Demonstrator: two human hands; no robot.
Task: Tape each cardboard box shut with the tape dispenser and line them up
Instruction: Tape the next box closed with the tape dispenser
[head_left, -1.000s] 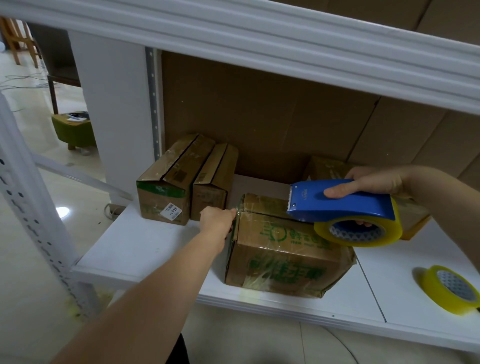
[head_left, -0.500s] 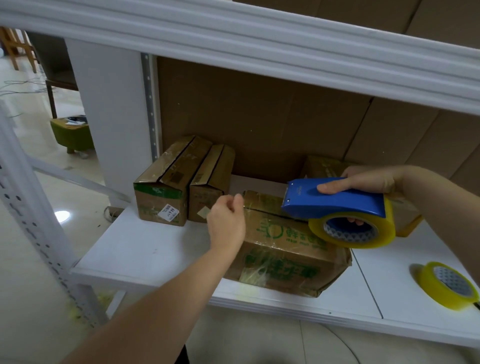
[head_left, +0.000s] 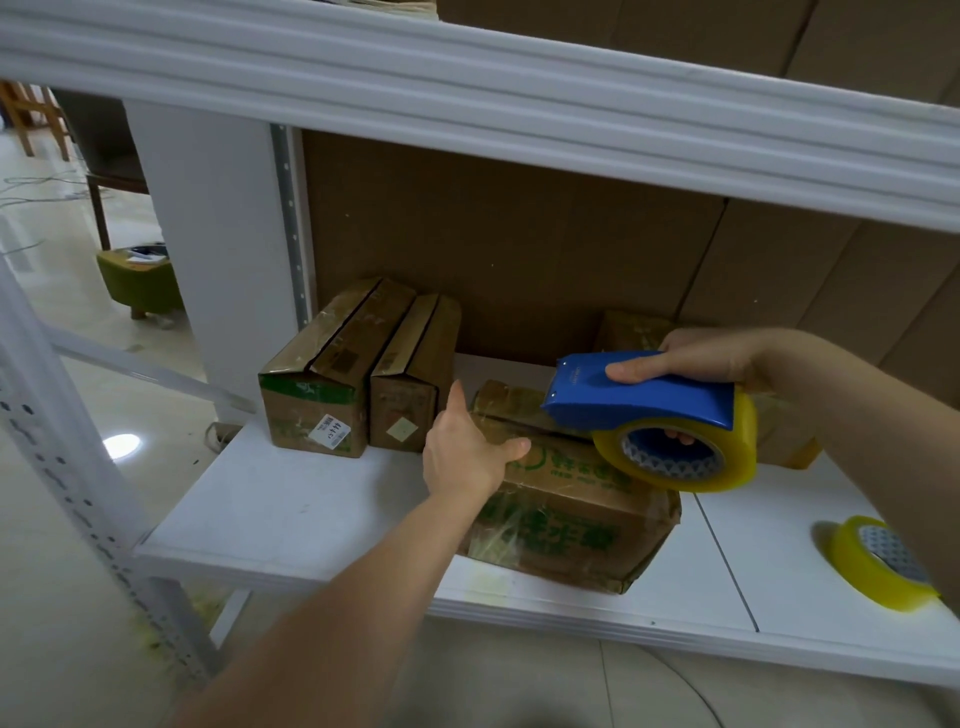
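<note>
The right hand (head_left: 727, 358) is gripping the blue tape dispenser (head_left: 639, 395), with the fingers curled over its top and through the yellow roll. It is holding the dispenser just above the right part of the cardboard box (head_left: 561, 499), with the cutting edge pointing left. The left hand (head_left: 467, 452) is lying open on the left end of the same box, with the thumb up and the fingers laid over the top edge; it is the nearer hand to that end.

The box is lying on the white shelf (head_left: 311, 499), near the front edge, with its long axis running left to right and a little turned. The seam on top is running along this axis, from under the dispenser toward the left hand. So I think the next pull needs to follow this line.

The box is looking worn: brown, with green print, shiny tape wrinkled on the front, and a torn lower right corner. Two taped boxes (head_left: 358, 379) are standing side by side behind on the left, just beside it. A spare tape roll (head_left: 878, 561) is lying far to the right.
</note>
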